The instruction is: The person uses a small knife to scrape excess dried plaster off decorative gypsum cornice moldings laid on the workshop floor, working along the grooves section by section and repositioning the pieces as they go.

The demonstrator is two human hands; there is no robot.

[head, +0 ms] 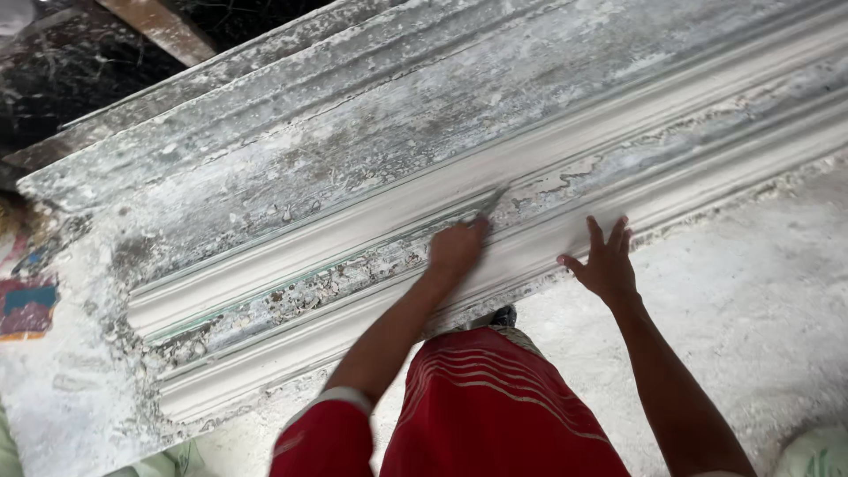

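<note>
A long grey cornice mould [371, 168], crusted with white plaster, runs diagonally from lower left to upper right. My left hand [457, 247] is closed on a thin scraper blade [495, 200], whose tip rests in the mould's middle groove among flaking plaster. My right hand [605, 261] lies flat with fingers spread on the white ridge at the mould's near edge. My red shorts [495, 415] fill the bottom centre.
White plaster dust covers the floor [751, 291] at right and below the mould. A dark gap with a wooden beam [159, 26] lies beyond the mould at upper left. A coloured sack [26, 305] sits at the left edge, a pale bag [817, 455] at bottom right.
</note>
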